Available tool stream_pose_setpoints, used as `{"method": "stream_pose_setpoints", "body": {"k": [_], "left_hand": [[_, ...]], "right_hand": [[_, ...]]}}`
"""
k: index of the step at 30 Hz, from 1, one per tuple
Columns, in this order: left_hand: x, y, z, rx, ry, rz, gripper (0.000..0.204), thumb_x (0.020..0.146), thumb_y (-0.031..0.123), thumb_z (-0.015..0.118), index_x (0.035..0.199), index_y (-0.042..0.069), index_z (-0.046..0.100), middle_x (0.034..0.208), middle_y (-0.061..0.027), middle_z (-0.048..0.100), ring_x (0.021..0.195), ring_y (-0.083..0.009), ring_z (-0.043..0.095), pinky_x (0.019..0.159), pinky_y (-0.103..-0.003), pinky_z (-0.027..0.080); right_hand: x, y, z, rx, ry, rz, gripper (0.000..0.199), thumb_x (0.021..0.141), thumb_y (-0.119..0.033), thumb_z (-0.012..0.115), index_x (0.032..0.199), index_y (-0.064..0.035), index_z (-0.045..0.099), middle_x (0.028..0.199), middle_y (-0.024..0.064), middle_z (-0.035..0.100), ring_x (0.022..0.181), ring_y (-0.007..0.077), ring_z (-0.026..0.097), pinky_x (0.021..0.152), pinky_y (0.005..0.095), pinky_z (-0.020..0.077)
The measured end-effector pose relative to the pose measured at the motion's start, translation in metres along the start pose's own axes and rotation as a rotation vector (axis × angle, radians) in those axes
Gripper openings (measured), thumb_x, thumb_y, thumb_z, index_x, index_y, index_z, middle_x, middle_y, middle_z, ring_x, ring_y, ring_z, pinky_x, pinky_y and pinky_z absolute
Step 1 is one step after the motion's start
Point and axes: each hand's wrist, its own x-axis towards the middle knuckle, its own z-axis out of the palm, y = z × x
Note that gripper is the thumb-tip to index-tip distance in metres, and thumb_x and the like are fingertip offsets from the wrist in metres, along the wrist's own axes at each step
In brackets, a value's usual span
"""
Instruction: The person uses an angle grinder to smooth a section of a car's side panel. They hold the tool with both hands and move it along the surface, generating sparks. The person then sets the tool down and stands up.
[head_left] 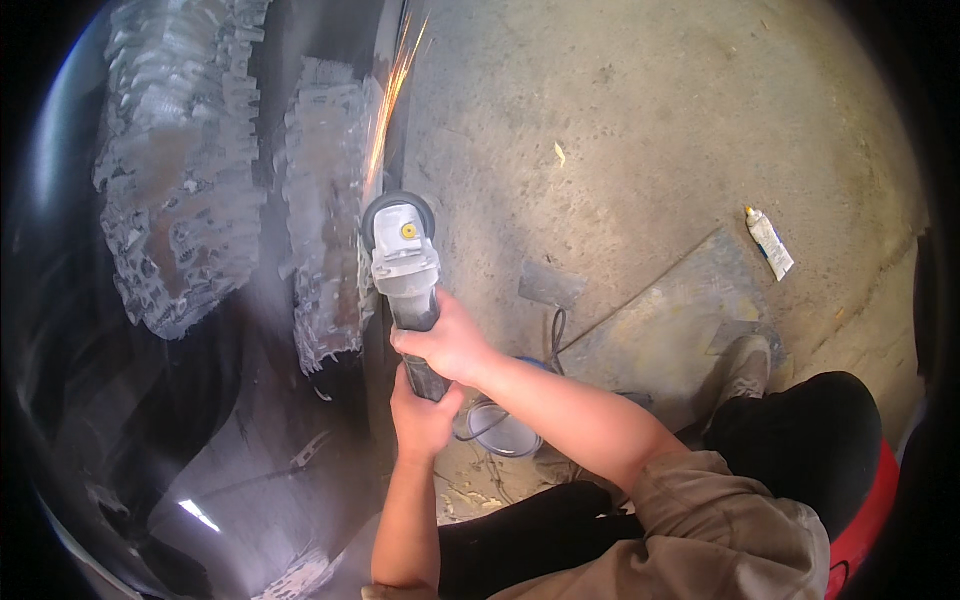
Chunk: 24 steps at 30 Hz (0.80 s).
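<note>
An angle grinder (417,311) with a silver-grey head, a dark body and a round disc (428,207) is held in both my hands. My right hand (455,345) wraps round the body just behind the head. Closer to me, my left hand (425,412) closes on the rear of the body. The disc meets the edge of a dark, glossy vehicle-like panel (240,385), and orange sparks (390,110) fly away from it toward the far side. Beside the disc lies a rough grey patch (325,200) on the panel; a wider scraped patch (180,190) is further left.
On the concrete floor (640,120) lie a white tube (770,244) with a yellow tip and a large flat sheet (670,315). A round tub (505,432) and a dark cable (557,335) are beside my right forearm. Something red (868,510) shows behind my leg.
</note>
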Motion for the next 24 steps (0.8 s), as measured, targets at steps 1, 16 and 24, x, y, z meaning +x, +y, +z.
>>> {"method": "stream_pose_setpoints", "body": {"k": [1,16,24], "left_hand": [[0.003,0.000,-0.002,0.000,-0.021,-0.013,0.051,0.076,0.019,0.083,0.117,-0.001,0.061,0.100,-0.0101,0.073,0.091,-0.0181,0.067,0.084,-0.034,0.053],[0.013,0.006,0.002,-0.039,-0.018,0.027,0.047,0.076,0.019,0.082,0.114,-0.001,0.061,0.100,-0.0101,0.072,0.091,-0.0177,0.067,0.085,-0.034,0.053],[0.017,0.010,0.007,-0.042,-0.017,0.023,0.047,0.076,0.020,0.082,0.113,0.000,0.062,0.098,-0.0095,0.072,0.089,-0.0184,0.067,0.083,-0.035,0.053]], "right_hand": [[0.001,0.000,0.000,0.017,-0.005,-0.014,0.039,0.081,-0.006,0.075,0.115,0.0004,0.057,0.089,0.0074,0.067,0.080,0.0176,0.067,0.076,0.0355,0.0552],[0.012,-0.006,0.001,0.068,0.020,-0.014,0.040,0.082,-0.006,0.075,0.117,0.0008,0.057,0.090,0.0064,0.067,0.080,0.0163,0.066,0.074,0.0343,0.0550],[0.011,-0.018,-0.004,0.009,0.043,0.003,0.041,0.081,-0.008,0.076,0.117,0.0012,0.057,0.091,0.0075,0.068,0.082,0.0173,0.067,0.077,0.0358,0.0552]]}}
